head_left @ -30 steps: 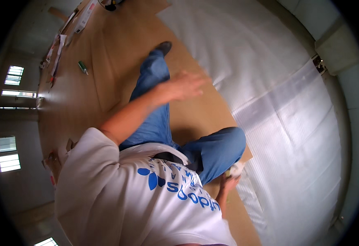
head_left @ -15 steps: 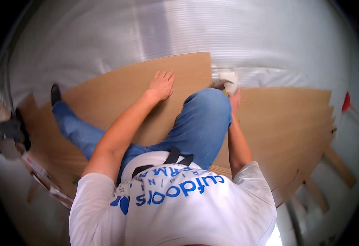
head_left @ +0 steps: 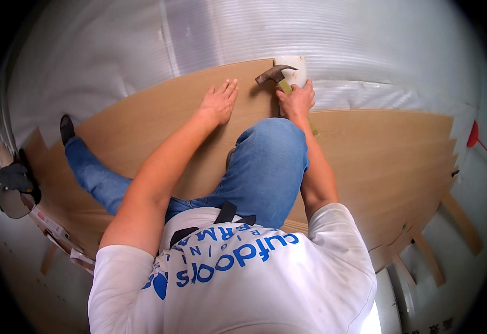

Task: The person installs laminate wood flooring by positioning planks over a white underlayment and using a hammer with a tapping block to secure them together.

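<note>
My left hand [head_left: 220, 104] lies flat, fingers stretched, on a wood-look floor plank [head_left: 160, 100] of the farthest row. My right hand [head_left: 298, 102] is closed round the yellowish handle of a claw hammer [head_left: 277, 73], close below its dark metal head. The hammer head lies over the plank's right end. A white block [head_left: 295, 64] stands at that end, just beyond my right fingers. Whether those fingers also grip the block I cannot tell. My bent right knee hides part of the floor between my arms.
Silvery foil underlay [head_left: 360, 50] spreads beyond the planks. To the right, laid planks [head_left: 377, 167] end in a stepped edge, with loose strips [head_left: 463, 225] past it. A red object [head_left: 473, 134] is at far right. A dark grey object [head_left: 16, 177] sits at far left.
My right hand has moved farther forward and slightly left, bringing the hammer and white block from behind my knee to the plank's end. My left hand stays flat on the plank.
</note>
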`<state>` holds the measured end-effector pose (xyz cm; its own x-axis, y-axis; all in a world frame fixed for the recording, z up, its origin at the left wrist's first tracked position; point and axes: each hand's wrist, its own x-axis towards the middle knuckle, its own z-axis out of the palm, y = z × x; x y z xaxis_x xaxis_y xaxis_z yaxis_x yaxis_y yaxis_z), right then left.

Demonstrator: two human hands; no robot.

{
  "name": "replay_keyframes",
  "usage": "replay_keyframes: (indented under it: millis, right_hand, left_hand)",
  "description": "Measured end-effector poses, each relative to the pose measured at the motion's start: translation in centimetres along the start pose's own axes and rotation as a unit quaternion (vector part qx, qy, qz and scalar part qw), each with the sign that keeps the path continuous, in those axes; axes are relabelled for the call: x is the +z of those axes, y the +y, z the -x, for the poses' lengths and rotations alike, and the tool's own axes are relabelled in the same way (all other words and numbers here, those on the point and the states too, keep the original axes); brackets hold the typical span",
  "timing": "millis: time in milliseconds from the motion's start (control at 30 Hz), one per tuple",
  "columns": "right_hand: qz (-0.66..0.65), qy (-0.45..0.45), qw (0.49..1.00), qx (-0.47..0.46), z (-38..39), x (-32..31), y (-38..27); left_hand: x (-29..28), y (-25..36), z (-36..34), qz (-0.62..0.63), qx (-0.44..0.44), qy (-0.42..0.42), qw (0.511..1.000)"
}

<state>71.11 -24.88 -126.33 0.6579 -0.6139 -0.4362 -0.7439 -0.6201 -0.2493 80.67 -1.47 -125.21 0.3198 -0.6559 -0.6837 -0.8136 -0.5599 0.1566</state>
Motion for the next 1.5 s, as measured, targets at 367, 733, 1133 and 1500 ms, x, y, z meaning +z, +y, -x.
replay_keyframes:
  millis: [367, 733, 1133, 1500]
  right_hand:
    - [-0.002, -0.014, 1.0, -0.011, 0.4, 0.1, 0.2]
    - [-0.216, -0.029, 0.976, 0.003, -2.1, -1.6, 13.4]
    - [-0.204, -0.118, 0.97, 0.061, -1.8, -0.8, 17.0]
    - [-0.298, -0.035, 0.943, 0.143, -3.2, -2.2, 18.5]
  left_hand:
    - [-0.2, 0.6, 0.1, -0.005, -0.006, -0.009, 1.0]
    - [-1.4, 3.7, -1.8, 0.003, 0.022, 0.074, 0.997]
    - [-0.6, 8.4, -5.5, -0.019, 0.133, 0.082, 0.988]
    - [0.4, 8.3, -5.9, -0.013, 0.136, 0.084, 0.987]
